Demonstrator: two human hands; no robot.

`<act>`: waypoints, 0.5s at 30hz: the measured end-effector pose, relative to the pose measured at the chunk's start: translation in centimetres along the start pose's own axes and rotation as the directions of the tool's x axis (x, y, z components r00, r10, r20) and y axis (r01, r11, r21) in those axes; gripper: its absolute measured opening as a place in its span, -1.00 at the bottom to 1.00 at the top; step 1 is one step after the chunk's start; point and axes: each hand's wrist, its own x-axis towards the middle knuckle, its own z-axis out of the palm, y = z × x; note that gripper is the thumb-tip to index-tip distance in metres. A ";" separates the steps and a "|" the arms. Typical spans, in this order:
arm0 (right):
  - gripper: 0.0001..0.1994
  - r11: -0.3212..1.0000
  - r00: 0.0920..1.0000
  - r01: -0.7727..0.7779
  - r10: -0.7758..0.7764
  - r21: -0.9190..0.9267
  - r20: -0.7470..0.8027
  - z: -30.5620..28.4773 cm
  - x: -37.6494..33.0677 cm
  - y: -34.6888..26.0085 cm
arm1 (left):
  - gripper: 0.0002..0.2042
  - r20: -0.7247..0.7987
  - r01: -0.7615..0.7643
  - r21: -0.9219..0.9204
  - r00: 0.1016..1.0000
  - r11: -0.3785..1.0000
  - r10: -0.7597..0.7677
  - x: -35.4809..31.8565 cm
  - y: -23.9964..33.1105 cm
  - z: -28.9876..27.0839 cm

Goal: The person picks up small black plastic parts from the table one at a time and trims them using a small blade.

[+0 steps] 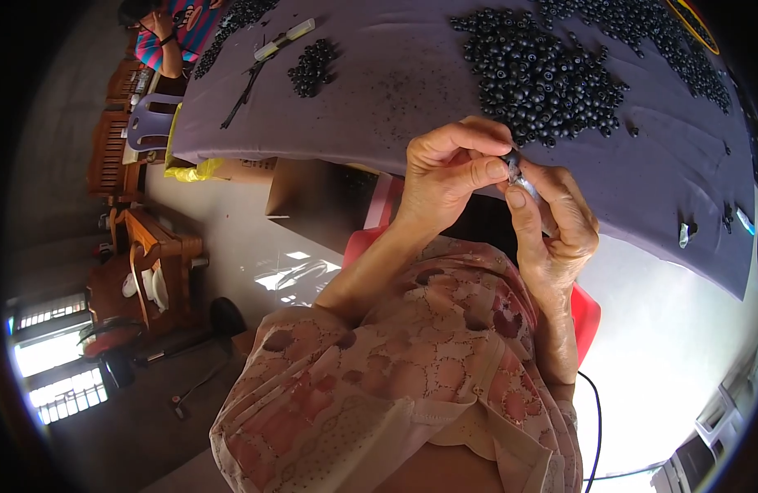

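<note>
My left hand (453,168) pinches a small black round piece (510,154) between thumb and forefinger, just in front of the table edge. Close against it, my right hand (557,222) grips a small shiny, whitish piece (528,191) between thumb and fingers; its kind is too small to make out. The fingertips of both hands nearly meet at the black piece. Right behind them lies a large heap of small black bead-like pieces (543,78), several showing a hole in the middle.
A purple cloth (371,99) covers the table. On it are a smaller black pile (311,69), a pale-handled tool (284,39), and a crumpled silvery bit (684,236). A person (172,49) sits at the far left. Beneath stands a cardboard box (313,201).
</note>
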 end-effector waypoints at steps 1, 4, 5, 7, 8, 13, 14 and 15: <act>-0.79 1.000 1.000 0.007 -0.007 0.001 0.005 0.0 0.0 0.0 | -0.84 0.003 -0.003 -0.001 1.000 1.000 0.003 0.0 0.0 0.0; -0.79 1.000 1.000 0.000 0.000 0.000 0.007 0.0 0.0 -0.1 | -0.84 0.008 -0.002 -0.001 1.000 1.000 0.002 0.0 0.0 -0.1; -0.79 1.000 1.000 -0.001 0.001 0.001 0.006 0.0 0.0 -0.1 | -0.84 0.008 -0.001 -0.001 1.000 1.000 0.001 0.0 -0.1 -0.1; -0.79 1.000 1.000 -0.002 0.002 -0.018 0.011 -0.1 0.0 -0.1 | -0.84 -0.002 -0.003 0.006 1.000 1.000 0.003 0.0 -0.2 -0.1; -0.79 1.000 1.000 -0.003 0.003 -0.019 0.011 -0.1 0.0 -0.1 | -0.84 -0.001 -0.002 0.006 1.000 1.000 0.002 0.0 -0.1 -0.1; -0.80 1.000 1.000 -0.028 0.028 0.005 0.011 0.0 0.0 0.2 | -0.85 -0.010 -0.010 -0.005 1.000 1.000 0.010 0.0 0.0 0.2; -0.80 1.000 1.000 -0.028 0.028 0.005 0.011 0.0 0.0 0.2 | -0.85 -0.010 -0.010 -0.005 1.000 1.000 0.010 0.0 0.0 0.2; -0.80 1.000 1.000 -0.030 0.030 0.000 0.010 0.0 0.0 0.2 | -0.85 -0.012 -0.014 -0.005 1.000 1.000 0.014 0.0 -0.1 0.2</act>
